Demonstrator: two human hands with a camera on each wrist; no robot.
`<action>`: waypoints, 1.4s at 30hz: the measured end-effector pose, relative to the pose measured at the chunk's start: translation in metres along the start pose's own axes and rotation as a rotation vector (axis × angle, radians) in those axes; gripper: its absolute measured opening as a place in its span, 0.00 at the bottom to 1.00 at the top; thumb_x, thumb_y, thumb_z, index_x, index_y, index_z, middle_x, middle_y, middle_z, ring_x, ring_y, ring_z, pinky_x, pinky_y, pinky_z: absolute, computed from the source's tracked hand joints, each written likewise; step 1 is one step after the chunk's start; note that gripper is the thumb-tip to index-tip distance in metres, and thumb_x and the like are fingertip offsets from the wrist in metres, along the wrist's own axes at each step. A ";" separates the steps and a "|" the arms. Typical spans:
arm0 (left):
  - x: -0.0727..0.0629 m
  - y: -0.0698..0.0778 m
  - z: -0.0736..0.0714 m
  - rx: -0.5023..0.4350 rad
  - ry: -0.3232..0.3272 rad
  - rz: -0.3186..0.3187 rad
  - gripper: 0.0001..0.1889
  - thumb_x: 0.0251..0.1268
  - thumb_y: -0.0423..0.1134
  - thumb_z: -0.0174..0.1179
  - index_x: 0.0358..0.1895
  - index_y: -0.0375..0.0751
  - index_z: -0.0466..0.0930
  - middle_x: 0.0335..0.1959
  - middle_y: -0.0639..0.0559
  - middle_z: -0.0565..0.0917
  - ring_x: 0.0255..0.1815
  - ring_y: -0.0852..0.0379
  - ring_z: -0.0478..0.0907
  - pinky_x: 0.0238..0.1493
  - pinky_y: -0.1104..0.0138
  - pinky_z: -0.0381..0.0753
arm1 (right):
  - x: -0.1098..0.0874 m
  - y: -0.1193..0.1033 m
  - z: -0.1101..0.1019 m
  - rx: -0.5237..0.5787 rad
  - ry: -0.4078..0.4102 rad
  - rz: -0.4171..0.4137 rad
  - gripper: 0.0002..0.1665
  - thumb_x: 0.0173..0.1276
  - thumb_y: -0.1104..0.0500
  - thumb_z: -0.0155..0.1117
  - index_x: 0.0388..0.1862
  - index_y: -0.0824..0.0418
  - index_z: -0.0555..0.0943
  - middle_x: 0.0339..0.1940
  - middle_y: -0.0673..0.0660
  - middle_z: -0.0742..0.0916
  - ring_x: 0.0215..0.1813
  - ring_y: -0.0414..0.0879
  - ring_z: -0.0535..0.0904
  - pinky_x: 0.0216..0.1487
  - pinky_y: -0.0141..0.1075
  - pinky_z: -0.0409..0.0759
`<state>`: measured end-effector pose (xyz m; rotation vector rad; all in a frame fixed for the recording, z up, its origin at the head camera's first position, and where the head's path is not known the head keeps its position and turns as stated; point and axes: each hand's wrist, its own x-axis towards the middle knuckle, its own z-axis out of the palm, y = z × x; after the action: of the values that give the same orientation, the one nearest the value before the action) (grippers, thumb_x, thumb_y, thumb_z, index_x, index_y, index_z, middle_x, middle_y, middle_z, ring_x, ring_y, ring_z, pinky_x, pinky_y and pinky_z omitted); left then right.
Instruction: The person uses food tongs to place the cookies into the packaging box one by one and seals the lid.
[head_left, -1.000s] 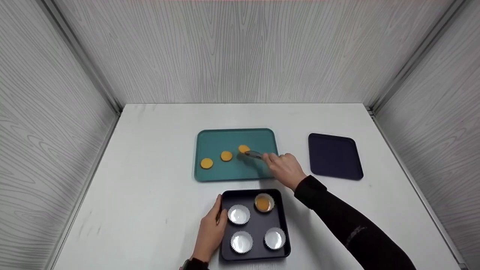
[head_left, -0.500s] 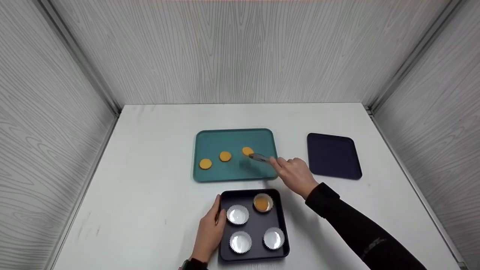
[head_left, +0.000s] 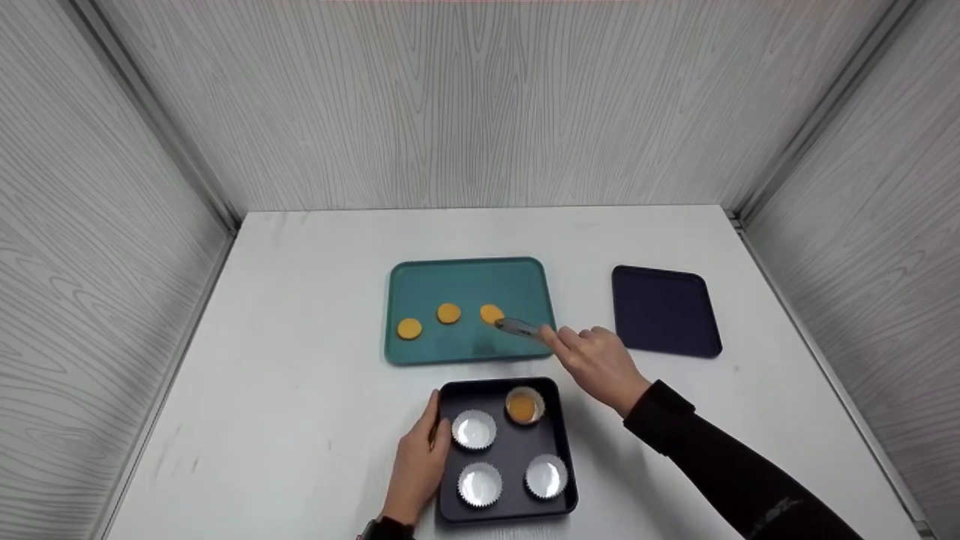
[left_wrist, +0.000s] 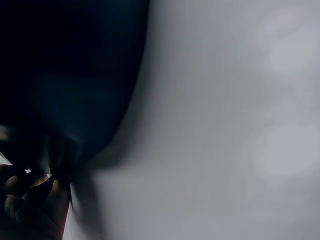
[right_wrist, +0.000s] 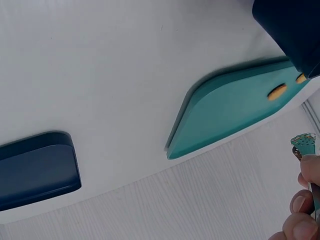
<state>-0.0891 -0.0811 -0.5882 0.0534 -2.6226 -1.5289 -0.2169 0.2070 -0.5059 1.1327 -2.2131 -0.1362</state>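
Note:
My right hand (head_left: 600, 367) holds metal tongs (head_left: 519, 328) with perforated tips (right_wrist: 303, 142), pinching a round yellow biscuit-like disc (head_left: 491, 313). The disc hangs over the teal tray (head_left: 480, 277), its shadow below on the tray. Two similar discs, one left (head_left: 409, 328) and one nearer the middle (head_left: 448, 313), lie on that tray. My left hand (head_left: 420, 461) grips the left rim of a navy square tray (head_left: 512, 450), thumb at the rim and fingers along its outer wall. Several pleated baking cups (head_left: 474, 430) stand in it; the back right cup (head_left: 525, 405) holds a yellow disc.
Another navy tray (head_left: 666, 311) lies at the right on the white table (head_left: 300, 300). Grey wood-patterned walls, at the back (head_left: 480, 105), left (head_left: 97, 247) and right (head_left: 877, 247), enclose the table.
The tongs and the pinched disc have come toward the near side of the teal tray, and my right hand has drawn back and right. My left hand keeps its hold on the navy tray.

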 end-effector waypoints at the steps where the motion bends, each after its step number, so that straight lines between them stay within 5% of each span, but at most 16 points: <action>1: 0.000 0.000 0.000 0.000 0.001 -0.001 0.27 0.81 0.38 0.52 0.78 0.33 0.63 0.74 0.38 0.71 0.73 0.42 0.70 0.72 0.51 0.71 | 0.000 -0.001 -0.002 0.000 -0.001 -0.002 0.21 0.69 0.71 0.60 0.59 0.64 0.82 0.29 0.55 0.82 0.16 0.45 0.69 0.17 0.37 0.70; 10: 0.002 -0.001 0.000 -0.018 -0.009 -0.023 0.27 0.81 0.38 0.51 0.78 0.35 0.62 0.74 0.39 0.70 0.74 0.42 0.69 0.72 0.51 0.71 | -0.002 -0.010 -0.016 0.004 0.037 -0.041 0.21 0.78 0.68 0.45 0.59 0.63 0.82 0.27 0.54 0.80 0.16 0.45 0.67 0.17 0.34 0.64; 30: 0.005 -0.002 -0.001 0.014 -0.009 -0.019 0.28 0.82 0.38 0.51 0.78 0.35 0.62 0.74 0.39 0.70 0.74 0.42 0.69 0.73 0.51 0.70 | -0.013 -0.026 -0.031 0.071 0.095 -0.085 0.22 0.70 0.70 0.52 0.58 0.60 0.85 0.23 0.50 0.74 0.16 0.42 0.60 0.17 0.33 0.62; 38: 0.006 -0.002 -0.002 0.017 -0.019 -0.027 0.28 0.82 0.39 0.51 0.79 0.36 0.61 0.74 0.39 0.70 0.74 0.42 0.69 0.73 0.51 0.70 | -0.015 -0.032 -0.035 0.084 0.118 -0.112 0.24 0.82 0.67 0.39 0.53 0.60 0.86 0.22 0.50 0.73 0.17 0.41 0.55 0.17 0.32 0.59; 42: 0.007 -0.004 -0.001 0.024 -0.023 -0.025 0.28 0.82 0.39 0.50 0.79 0.36 0.61 0.74 0.39 0.70 0.74 0.42 0.69 0.73 0.51 0.70 | -0.018 -0.036 -0.037 0.089 0.106 -0.129 0.20 0.79 0.64 0.46 0.54 0.61 0.86 0.23 0.49 0.75 0.16 0.41 0.56 0.17 0.32 0.60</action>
<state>-0.0960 -0.0847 -0.5902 0.0714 -2.6687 -1.5147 -0.1630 0.2049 -0.4986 1.3014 -2.0712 -0.0318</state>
